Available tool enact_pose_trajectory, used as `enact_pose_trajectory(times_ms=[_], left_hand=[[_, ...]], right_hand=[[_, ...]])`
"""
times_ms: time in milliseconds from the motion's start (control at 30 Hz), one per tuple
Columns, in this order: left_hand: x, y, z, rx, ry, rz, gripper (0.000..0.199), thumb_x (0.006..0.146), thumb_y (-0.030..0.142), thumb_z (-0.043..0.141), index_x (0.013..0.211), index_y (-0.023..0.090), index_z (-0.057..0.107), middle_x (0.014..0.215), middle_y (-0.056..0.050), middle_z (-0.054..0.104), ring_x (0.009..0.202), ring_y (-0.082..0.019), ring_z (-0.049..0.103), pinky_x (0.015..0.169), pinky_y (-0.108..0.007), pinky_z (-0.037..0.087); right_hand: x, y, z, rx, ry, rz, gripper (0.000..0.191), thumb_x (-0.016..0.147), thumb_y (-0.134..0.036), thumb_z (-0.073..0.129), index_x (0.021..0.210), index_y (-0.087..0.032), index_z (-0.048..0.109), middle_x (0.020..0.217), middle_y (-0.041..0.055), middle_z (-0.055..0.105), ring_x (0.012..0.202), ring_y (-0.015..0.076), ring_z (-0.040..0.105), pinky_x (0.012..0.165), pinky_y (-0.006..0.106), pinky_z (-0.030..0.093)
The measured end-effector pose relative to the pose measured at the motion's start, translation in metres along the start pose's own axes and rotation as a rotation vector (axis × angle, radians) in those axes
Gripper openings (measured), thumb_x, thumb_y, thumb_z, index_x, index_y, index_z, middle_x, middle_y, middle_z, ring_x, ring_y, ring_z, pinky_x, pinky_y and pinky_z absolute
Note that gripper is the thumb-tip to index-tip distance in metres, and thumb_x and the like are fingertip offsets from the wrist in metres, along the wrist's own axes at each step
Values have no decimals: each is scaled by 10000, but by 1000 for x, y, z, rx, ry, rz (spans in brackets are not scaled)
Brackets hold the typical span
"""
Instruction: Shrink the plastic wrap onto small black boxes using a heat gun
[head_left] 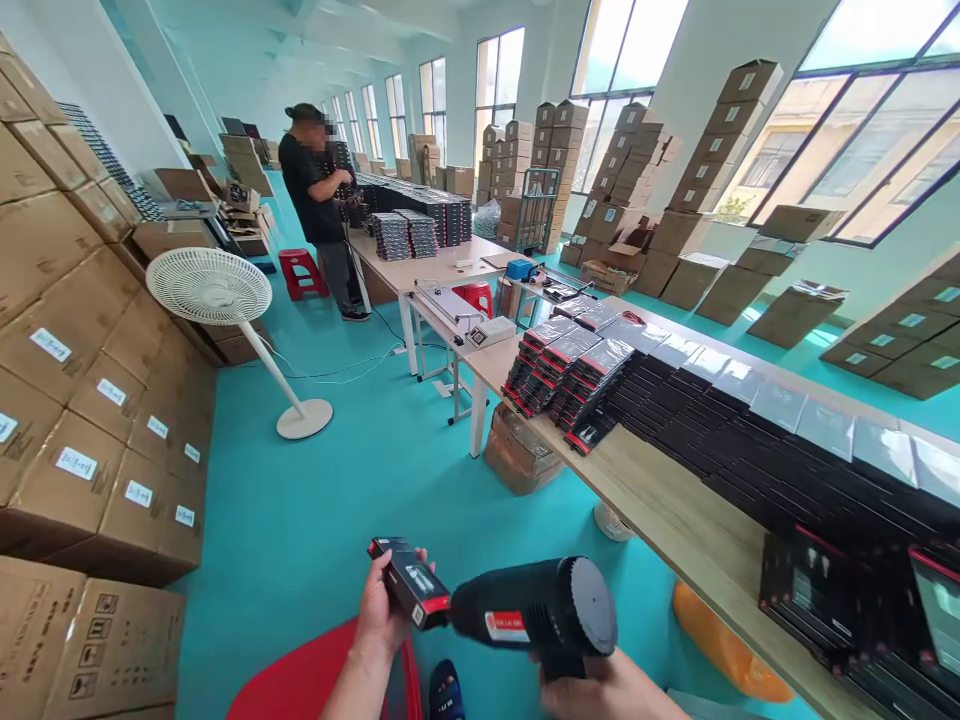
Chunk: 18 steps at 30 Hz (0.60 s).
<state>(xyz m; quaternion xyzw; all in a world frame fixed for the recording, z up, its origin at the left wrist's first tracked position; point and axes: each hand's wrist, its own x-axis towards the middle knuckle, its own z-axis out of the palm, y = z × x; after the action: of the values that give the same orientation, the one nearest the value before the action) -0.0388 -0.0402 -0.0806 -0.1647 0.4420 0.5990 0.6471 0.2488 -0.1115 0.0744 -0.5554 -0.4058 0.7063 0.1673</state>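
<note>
My left hand [386,607] holds a small black box with red edges [411,582], low in the middle of the view. My right hand [581,692] is wrapped round the handle of a black heat gun [525,610] with a red and white label. The gun's nozzle points left at the red end of the box, close to it or touching. To the right, piles of similar boxes [562,362] stand on the long table [675,490], with long rows of black boxes [720,430] behind them.
A white fan [244,335] stands at the left, by stacked cartons [97,370]. Below me are a red stool [315,672] and my slipper. A person [319,200] stands at the far table. An orange bag [724,645] lies under the near table.
</note>
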Motion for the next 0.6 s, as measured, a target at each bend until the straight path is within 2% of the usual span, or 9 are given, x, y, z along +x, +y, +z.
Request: enact_pose_trajectory(times_ms=[67,133,167,233,300,367,467,533,600], left_hand=[[-3,2,-7,137,-113,-25,361,795,220,631,1148,144,641,927,-97,760,795,-256,742,788,-408,593],[-6,3,-14,350,-222,-139,300,784,251,640,1050,119,681,856,-108,767,731,-273,734,730,-403,588],[-7,3,-16,458,-257,-212,279,783,289,640,990,109,692,793,-110,759,670,-277,719,682,-404,581],[-10,4,-19,606,-303,-289,241,773,322,635,889,118,690,697,-96,732,585,-269,683,613,-396,559],[-12,5,-19,669,-332,-229,169,750,292,635,838,152,672,644,-53,700,559,-241,658,590,-365,536],[-12,9,-18,685,-336,-102,127,714,244,646,821,176,654,606,-1,657,550,-203,634,587,-323,511],[-13,20,-17,726,-316,51,247,654,209,659,899,183,665,659,23,667,580,-174,620,604,-291,488],[-16,28,-15,769,-305,140,378,603,184,642,980,191,676,753,14,707,659,-181,638,653,-292,494],[-20,36,-13,827,-293,211,449,577,183,620,1021,198,683,817,6,729,725,-198,650,697,-304,500]], right_hand=[[-1,-8,2,-14,-78,-38,226,590,-262,738,783,-196,641,642,-4,591,662,194,551,634,306,425],[7,-25,12,9,-113,-86,196,587,-236,703,762,-190,628,617,-6,601,614,177,541,592,299,420],[14,-35,18,33,-103,-119,185,612,-239,670,784,-184,628,616,-6,608,594,165,534,571,291,414],[29,-57,28,108,4,-131,255,610,-291,628,843,-195,586,521,-46,547,488,148,488,496,287,409],[40,-73,31,124,43,-159,271,621,-295,614,872,-204,569,530,-62,542,491,134,491,487,265,416],[42,-79,28,90,-29,-144,244,593,-253,650,820,-194,586,532,-54,551,497,140,528,465,252,413],[36,-74,19,33,-157,-70,218,516,-158,707,706,-174,600,525,-37,563,479,164,579,404,237,372],[36,-70,16,47,-121,-64,219,535,-167,700,723,-180,590,531,-48,557,467,149,567,399,233,375],[42,-70,17,90,-33,-95,230,596,-225,674,800,-191,574,561,-57,561,486,136,554,431,243,421]])
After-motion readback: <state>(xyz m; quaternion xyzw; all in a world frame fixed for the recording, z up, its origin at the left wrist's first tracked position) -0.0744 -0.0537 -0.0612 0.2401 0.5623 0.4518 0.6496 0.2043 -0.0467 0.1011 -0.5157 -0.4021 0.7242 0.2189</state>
